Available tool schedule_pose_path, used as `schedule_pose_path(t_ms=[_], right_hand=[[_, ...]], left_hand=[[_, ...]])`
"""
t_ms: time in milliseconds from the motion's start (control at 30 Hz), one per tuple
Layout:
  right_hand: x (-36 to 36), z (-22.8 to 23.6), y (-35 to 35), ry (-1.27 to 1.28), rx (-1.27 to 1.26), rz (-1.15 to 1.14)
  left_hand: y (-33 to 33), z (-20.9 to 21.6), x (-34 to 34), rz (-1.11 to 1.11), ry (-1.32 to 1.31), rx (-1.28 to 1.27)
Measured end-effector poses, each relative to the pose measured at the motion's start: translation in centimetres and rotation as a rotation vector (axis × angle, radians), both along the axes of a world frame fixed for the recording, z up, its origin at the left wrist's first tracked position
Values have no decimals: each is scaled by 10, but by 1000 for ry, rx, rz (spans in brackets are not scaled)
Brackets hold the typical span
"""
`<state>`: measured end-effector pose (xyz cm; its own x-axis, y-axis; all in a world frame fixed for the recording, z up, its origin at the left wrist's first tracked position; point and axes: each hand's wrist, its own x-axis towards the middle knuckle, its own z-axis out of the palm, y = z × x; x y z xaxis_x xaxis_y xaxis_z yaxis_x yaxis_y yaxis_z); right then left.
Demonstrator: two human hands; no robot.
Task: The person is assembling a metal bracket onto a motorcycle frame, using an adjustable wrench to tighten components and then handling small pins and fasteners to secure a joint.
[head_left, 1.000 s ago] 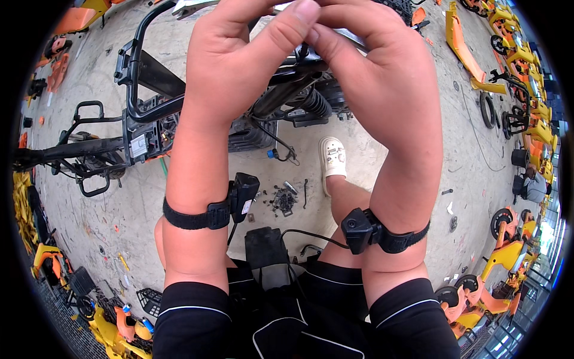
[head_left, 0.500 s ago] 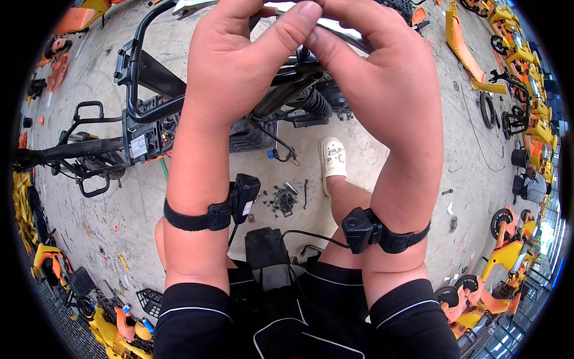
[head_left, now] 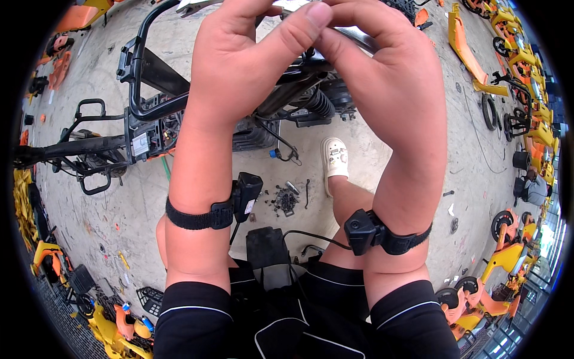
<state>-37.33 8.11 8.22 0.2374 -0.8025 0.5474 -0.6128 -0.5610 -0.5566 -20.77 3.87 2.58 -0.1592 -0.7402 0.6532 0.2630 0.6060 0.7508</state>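
My left hand (head_left: 236, 72) and my right hand (head_left: 388, 78) meet at the top edge above a black metal vehicle frame (head_left: 139, 66), thumb tips almost touching. Both are closed, with fingertips partly cut off by the edge. Beside my left hand juts the silver jaw of a wrench (head_left: 192, 6); its grip is hidden behind the fingers. A smooth silver bar (head_left: 360, 39) shows between the thumb and fingers of my right hand. Whether it belongs to the same wrench I cannot tell. Below the hands sit a black coil spring (head_left: 321, 106) and a loose cable with a blue connector (head_left: 274, 154).
On the concrete floor lie a pile of small dark fasteners (head_left: 286, 202) and a thin dark rod (head_left: 308, 193), near my white clog (head_left: 335, 157). Rows of yellow and orange scooters (head_left: 505, 257) stand at the right. A loose tyre (head_left: 489, 112) and an orange-yellow panel (head_left: 469, 54) lie there too.
Both hands have shifted slightly to the right, and the silver wrench jaw has moved a little right and up with them. More of the silver bar shows by my right hand.
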Motion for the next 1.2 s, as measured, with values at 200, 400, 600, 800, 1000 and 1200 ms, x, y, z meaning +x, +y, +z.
schedule_pose_path(t_ms=[200, 400, 600, 800, 1000, 1200], right_hand=[[-5, -8, -2, -133, -36, 71], [-8, -20, -9, -192, -13, 82], [-3, -3, 2, -155, 13, 72], [-5, -6, -4, -79, -29, 44], [-3, -3, 0, -162, 71, 70], [-5, -7, -3, -110, 29, 74]], left_hand=[[-5, -5, 1, -25, -43, 0], [-8, -3, 0, -49, -21, -105], [-3, -2, -1, 19, -34, -59], [-2, -3, 2, -20, -32, 93], [-1, -5, 0, 42, -27, -14], [0, -3, 4, -13, -34, 25]])
